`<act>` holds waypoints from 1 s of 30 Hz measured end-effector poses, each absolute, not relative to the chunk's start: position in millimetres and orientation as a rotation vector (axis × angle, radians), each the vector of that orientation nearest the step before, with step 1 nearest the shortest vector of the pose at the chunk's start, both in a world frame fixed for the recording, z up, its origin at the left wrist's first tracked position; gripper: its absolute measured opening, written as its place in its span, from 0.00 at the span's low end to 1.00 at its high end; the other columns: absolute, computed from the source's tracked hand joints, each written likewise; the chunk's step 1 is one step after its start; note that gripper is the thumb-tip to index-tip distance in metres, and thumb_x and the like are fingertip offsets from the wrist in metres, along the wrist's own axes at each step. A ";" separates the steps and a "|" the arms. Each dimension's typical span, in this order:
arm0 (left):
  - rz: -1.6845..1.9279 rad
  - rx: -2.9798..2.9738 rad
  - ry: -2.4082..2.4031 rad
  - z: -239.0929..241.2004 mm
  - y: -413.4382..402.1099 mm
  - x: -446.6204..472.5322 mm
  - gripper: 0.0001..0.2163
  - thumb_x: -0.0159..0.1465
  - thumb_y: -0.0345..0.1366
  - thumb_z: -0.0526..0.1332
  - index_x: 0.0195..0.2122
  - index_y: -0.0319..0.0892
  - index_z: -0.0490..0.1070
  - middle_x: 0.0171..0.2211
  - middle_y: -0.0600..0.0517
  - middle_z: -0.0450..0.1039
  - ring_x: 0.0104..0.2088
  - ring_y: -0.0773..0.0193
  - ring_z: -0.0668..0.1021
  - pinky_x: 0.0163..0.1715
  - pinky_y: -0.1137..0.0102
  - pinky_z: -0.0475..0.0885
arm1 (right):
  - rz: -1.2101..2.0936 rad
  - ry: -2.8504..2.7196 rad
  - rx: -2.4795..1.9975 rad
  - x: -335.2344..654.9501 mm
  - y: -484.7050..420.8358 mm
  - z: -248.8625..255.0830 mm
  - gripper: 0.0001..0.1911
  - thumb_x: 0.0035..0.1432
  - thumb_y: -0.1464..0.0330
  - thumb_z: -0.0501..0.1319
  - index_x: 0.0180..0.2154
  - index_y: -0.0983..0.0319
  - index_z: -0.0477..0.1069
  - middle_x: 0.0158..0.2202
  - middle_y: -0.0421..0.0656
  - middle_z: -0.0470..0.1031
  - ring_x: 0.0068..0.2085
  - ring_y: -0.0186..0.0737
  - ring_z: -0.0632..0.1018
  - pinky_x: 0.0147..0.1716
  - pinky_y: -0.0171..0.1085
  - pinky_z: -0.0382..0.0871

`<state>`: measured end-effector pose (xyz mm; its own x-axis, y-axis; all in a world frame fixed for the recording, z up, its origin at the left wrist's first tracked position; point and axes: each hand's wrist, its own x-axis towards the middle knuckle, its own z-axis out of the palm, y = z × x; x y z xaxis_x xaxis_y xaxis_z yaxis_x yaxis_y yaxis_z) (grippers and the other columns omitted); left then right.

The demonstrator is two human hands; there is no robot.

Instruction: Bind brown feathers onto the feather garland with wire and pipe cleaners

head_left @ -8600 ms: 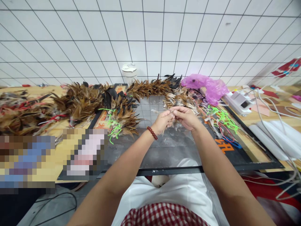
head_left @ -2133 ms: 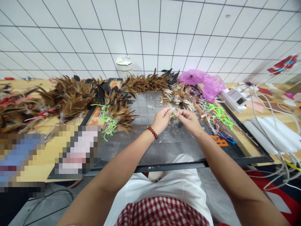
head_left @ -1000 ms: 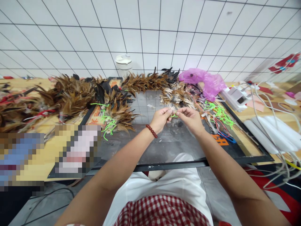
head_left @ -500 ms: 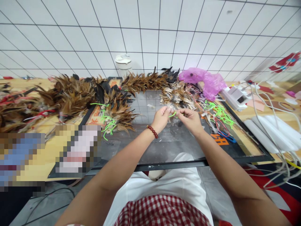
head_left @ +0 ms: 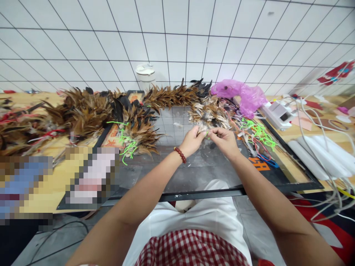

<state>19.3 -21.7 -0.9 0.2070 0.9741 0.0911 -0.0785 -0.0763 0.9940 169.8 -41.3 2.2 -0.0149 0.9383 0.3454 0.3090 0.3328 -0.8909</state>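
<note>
Left hand [head_left: 192,141]: grip pinching the green cord [head_left: 206,135], just in front of the feather pile [head_left: 208,113].
Right hand [head_left: 226,140]: grip pinching the same cord, beside that pile.

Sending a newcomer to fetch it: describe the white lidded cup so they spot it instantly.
Find the white tiled wall behind the table. At its foot, behind the brown feather heaps, stands the white lidded cup, the only upright container there.

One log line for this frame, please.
left hand: pinching feather tuft | right hand: pinching same tuft | below: glass panel | behind: feather pile, green cords
</note>
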 end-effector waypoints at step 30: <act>1.107 1.509 0.941 -2.2 -21.1 13.6 0.07 0.57 0.33 0.63 0.28 0.41 0.64 0.23 0.57 0.60 0.26 0.70 0.64 0.28 0.74 0.60 | 0.930 -1.410 -1.169 164.8 -41.8 4.9 0.12 0.47 0.59 0.66 0.26 0.63 0.72 0.22 0.38 0.68 0.24 0.30 0.65 0.24 0.33 0.58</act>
